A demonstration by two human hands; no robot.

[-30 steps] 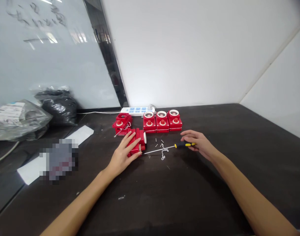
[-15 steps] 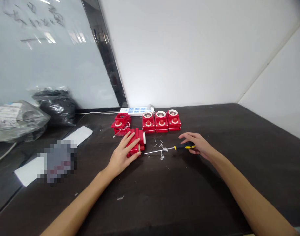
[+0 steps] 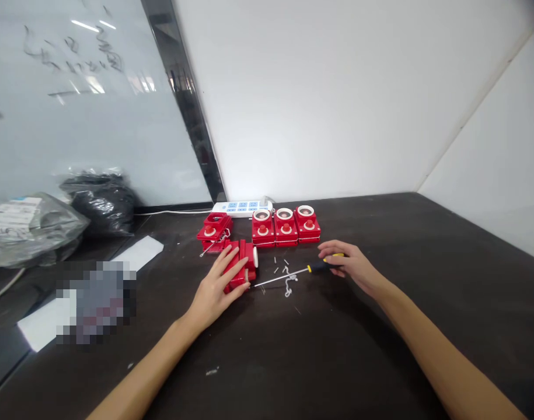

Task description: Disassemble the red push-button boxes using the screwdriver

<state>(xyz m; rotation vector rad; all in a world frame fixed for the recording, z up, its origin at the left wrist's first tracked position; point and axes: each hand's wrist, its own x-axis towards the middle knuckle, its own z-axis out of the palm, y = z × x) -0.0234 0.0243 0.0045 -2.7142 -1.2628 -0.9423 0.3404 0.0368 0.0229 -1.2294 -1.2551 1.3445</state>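
My left hand (image 3: pixel 215 287) presses and holds a red alarm box (image 3: pixel 236 279) lying on its side, its white-rimmed round part facing right. The fingers spread over the box, with the thumb along its near edge. In my right hand (image 3: pixel 348 265) is a screwdriver (image 3: pixel 316 266) with a black and yellow handle. Its long shaft points left, and the tip meets or comes close to the box's lower right corner by my left thumb; exact contact is unclear. Small screws (image 3: pixel 276 269) and a white cord (image 3: pixel 288 286) lie near the shaft.
Behind stand three red alarm boxes (image 3: pixel 285 228) in a row. Another red box (image 3: pixel 214 228), with its cover askew, sits left of them. A white power strip (image 3: pixel 240 208) runs along the wall. Plastic bags (image 3: pixel 100 201) and a white sheet (image 3: pixel 139 255) lie left on the dark table (image 3: pixel 267 373).
The view has tilted up, so everything appears lower. The screwdriver's handle has turned in my right hand and risen slightly; its tip stays by the box. My left hand keeps its place.
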